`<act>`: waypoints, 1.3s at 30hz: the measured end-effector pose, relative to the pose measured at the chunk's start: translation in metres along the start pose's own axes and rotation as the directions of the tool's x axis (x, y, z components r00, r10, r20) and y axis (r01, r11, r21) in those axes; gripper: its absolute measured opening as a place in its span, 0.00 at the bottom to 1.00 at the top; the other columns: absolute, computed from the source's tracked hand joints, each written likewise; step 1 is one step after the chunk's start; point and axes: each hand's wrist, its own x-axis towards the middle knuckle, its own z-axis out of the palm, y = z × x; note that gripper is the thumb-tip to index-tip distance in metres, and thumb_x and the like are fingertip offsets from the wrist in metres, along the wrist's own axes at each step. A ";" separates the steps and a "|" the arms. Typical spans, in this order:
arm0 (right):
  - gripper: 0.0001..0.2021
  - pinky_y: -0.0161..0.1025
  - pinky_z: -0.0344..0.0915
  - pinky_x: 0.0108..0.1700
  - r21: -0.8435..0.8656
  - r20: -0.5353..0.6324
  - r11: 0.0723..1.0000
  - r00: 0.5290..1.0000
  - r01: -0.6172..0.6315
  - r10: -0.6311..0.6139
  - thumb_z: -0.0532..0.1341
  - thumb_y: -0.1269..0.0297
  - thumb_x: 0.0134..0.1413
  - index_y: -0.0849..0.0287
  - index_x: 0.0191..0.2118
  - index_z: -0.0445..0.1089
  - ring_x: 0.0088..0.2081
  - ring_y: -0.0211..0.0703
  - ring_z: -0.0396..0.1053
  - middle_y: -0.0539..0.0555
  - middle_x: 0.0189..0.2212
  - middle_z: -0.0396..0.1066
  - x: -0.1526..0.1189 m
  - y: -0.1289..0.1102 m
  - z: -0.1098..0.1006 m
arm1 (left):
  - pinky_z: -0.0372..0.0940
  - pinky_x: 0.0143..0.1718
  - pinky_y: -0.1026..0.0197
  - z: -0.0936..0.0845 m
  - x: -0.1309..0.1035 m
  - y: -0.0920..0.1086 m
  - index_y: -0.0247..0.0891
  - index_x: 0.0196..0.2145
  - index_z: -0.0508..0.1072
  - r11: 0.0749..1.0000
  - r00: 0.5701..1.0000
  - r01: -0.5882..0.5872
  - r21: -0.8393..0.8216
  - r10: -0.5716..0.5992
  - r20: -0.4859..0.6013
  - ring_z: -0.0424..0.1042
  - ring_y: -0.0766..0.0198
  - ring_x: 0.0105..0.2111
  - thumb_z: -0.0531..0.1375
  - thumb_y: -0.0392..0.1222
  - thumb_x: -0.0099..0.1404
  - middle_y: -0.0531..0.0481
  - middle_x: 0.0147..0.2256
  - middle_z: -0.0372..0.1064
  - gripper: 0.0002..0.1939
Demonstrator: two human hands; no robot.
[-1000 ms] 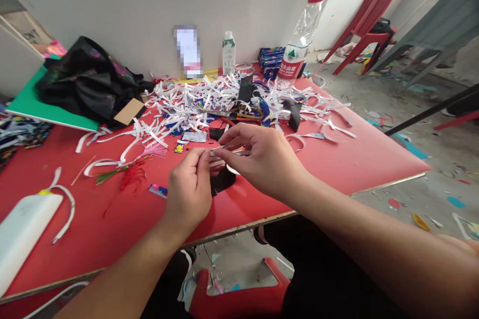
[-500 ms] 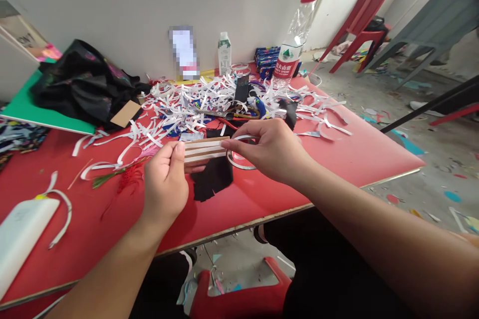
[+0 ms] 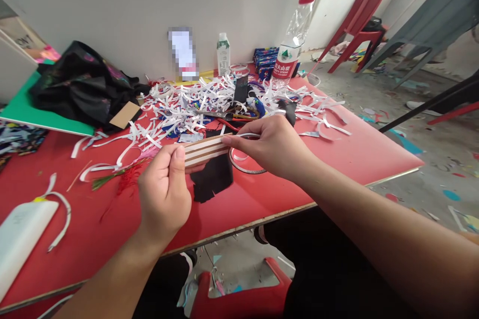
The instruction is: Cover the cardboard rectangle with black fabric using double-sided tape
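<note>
My left hand (image 3: 164,189) is closed on the left end of a small brown cardboard piece (image 3: 205,153) with white strips of tape running along it. Thumb and fingers of my right hand (image 3: 275,147) pinch at the card's upper right corner. From there a white strip runs back under that hand, where a tape roll (image 3: 249,171) hangs, partly hidden by the fingers. Below the card, a black piece of cloth (image 3: 214,179) with a ragged edge lies on the red table (image 3: 262,199). Scissors (image 3: 213,113) rest among paper scraps beyond my hands.
White curled strips (image 3: 194,97) cover the table's back. A water bottle (image 3: 286,62), a small carton bottle (image 3: 223,55) and a phone (image 3: 182,52) stand near the wall. At left are black cloth (image 3: 82,84), a green board (image 3: 45,122) and a white device (image 3: 28,229).
The card's right end has tilted upward, and my right fingers have moved from its middle to its upper edge. The tape roll has shifted slightly right and down.
</note>
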 end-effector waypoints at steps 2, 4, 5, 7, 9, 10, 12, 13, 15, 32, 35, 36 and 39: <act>0.21 0.41 0.45 0.25 0.015 -0.001 1.000 1.000 0.000 0.000 0.74 0.45 0.56 0.59 0.25 0.80 0.22 0.35 0.53 0.47 0.18 0.61 0.001 0.001 0.000 | 0.78 0.37 0.59 0.000 0.000 0.001 0.43 0.39 0.78 0.999 1.000 0.009 -0.035 -0.009 -0.005 0.82 0.59 0.33 0.56 0.50 0.79 0.52 0.33 0.80 0.15; 0.22 0.41 0.44 0.24 0.037 0.005 0.999 1.000 0.003 -0.003 0.74 0.45 0.56 0.60 0.24 0.79 0.22 0.35 0.53 0.47 0.17 0.59 0.003 0.004 0.001 | 0.77 0.36 0.59 -0.001 0.001 0.001 0.43 0.39 0.78 0.999 1.000 -0.010 -0.044 0.009 -0.006 0.81 0.59 0.32 0.57 0.49 0.79 0.53 0.32 0.80 0.14; 0.22 0.41 0.45 0.24 0.055 0.010 0.998 1.000 0.006 -0.006 0.74 0.45 0.55 0.60 0.25 0.80 0.22 0.35 0.53 0.47 0.17 0.59 0.003 0.005 0.000 | 0.77 0.37 0.59 -0.001 0.001 0.001 0.43 0.39 0.78 0.999 1.000 -0.028 -0.039 0.028 -0.004 0.81 0.59 0.32 0.57 0.49 0.79 0.53 0.32 0.79 0.14; 0.19 0.40 0.47 0.25 0.124 0.022 0.992 0.999 0.022 -0.025 0.75 0.46 0.54 0.60 0.29 0.83 0.23 0.35 0.54 0.47 0.18 0.62 0.005 0.008 -0.001 | 0.78 0.39 0.58 -0.002 0.002 -0.001 0.43 0.40 0.78 0.997 0.999 -0.044 -0.066 0.044 0.003 0.81 0.58 0.34 0.57 0.48 0.79 0.52 0.33 0.80 0.14; 0.18 0.39 0.50 0.26 0.234 0.065 0.970 0.995 0.061 -0.079 0.75 0.48 0.52 0.60 0.38 0.85 0.24 0.36 0.57 0.48 0.21 0.67 0.006 0.010 -0.004 | 0.78 0.39 0.56 -0.002 0.004 -0.004 0.43 0.41 0.79 0.985 1.000 -0.002 -0.172 0.005 0.017 0.82 0.57 0.36 0.57 0.49 0.79 0.51 0.37 0.81 0.13; 0.18 0.38 0.51 0.26 0.289 0.098 0.954 0.989 0.083 -0.115 0.75 0.49 0.53 0.60 0.40 0.86 0.24 0.36 0.58 0.49 0.22 0.69 0.007 0.011 -0.006 | 0.79 0.39 0.56 -0.003 0.005 -0.005 0.44 0.42 0.79 0.970 0.999 0.035 -0.239 -0.030 0.024 0.82 0.57 0.36 0.58 0.49 0.78 0.51 0.38 0.81 0.12; 0.17 0.38 0.52 0.26 0.365 0.156 0.924 0.971 0.112 -0.179 0.73 0.51 0.55 0.60 0.41 0.86 0.24 0.35 0.57 0.49 0.23 0.70 0.007 0.012 -0.009 | 0.80 0.38 0.55 -0.003 0.006 -0.008 0.44 0.43 0.79 0.927 0.994 0.106 -0.360 -0.092 0.055 0.82 0.56 0.38 0.59 0.49 0.77 0.50 0.39 0.81 0.11; 0.15 0.38 0.52 0.26 0.379 0.172 0.918 0.965 0.119 -0.196 0.72 0.52 0.56 0.61 0.39 0.86 0.24 0.35 0.57 0.50 0.22 0.70 0.007 0.012 -0.010 | 0.80 0.39 0.54 -0.003 0.007 -0.008 0.44 0.42 0.79 0.902 0.989 0.143 -0.407 -0.120 0.081 0.83 0.55 0.38 0.60 0.49 0.77 0.50 0.39 0.82 0.10; 0.14 0.38 0.53 0.25 0.374 0.174 0.918 0.963 0.130 -0.207 0.71 0.54 0.57 0.62 0.34 0.86 0.24 0.35 0.58 0.51 0.22 0.71 0.006 0.012 -0.010 | 0.81 0.38 0.54 -0.003 0.010 -0.009 0.44 0.41 0.79 0.862 0.976 0.212 -0.461 -0.166 0.138 0.83 0.54 0.38 0.63 0.49 0.75 0.50 0.37 0.82 0.09; 0.09 0.39 0.66 0.39 -0.066 0.276 0.827 0.806 0.559 -0.523 0.66 0.69 0.67 0.53 0.44 0.86 0.40 0.45 0.80 0.53 0.39 0.85 -0.012 0.008 -0.006 | 0.78 0.45 0.53 -0.001 0.003 0.004 0.42 0.45 0.77 0.933 0.700 0.359 -0.011 -0.262 0.664 0.81 0.54 0.42 0.57 0.57 0.78 0.46 0.40 0.80 0.17; 0.10 0.39 0.66 0.39 -0.193 0.185 0.810 0.831 0.554 -0.525 0.66 0.71 0.66 0.52 0.44 0.86 0.40 0.46 0.79 0.53 0.41 0.84 -0.018 0.003 -0.006 | 0.76 0.40 0.55 0.000 0.004 0.008 0.43 0.49 0.78 0.960 0.757 0.281 0.002 -0.224 0.614 0.81 0.55 0.40 0.56 0.56 0.79 0.45 0.44 0.81 0.17; 0.10 0.40 0.66 0.39 -0.228 0.157 0.806 0.838 0.546 -0.523 0.66 0.72 0.66 0.53 0.44 0.86 0.40 0.46 0.79 0.54 0.42 0.83 -0.019 0.002 -0.006 | 0.76 0.38 0.56 0.000 0.004 0.010 0.43 0.48 0.79 0.966 0.776 0.260 0.008 -0.214 0.593 0.81 0.55 0.39 0.56 0.56 0.79 0.45 0.44 0.81 0.17; 0.09 0.41 0.67 0.39 -0.266 0.101 0.810 0.851 0.523 -0.516 0.66 0.72 0.65 0.55 0.42 0.86 0.40 0.47 0.79 0.55 0.42 0.83 -0.022 -0.001 -0.004 | 0.74 0.36 0.57 0.001 0.004 0.011 0.43 0.44 0.80 0.973 0.812 0.226 0.046 -0.215 0.543 0.81 0.55 0.36 0.58 0.55 0.77 0.46 0.40 0.82 0.16</act>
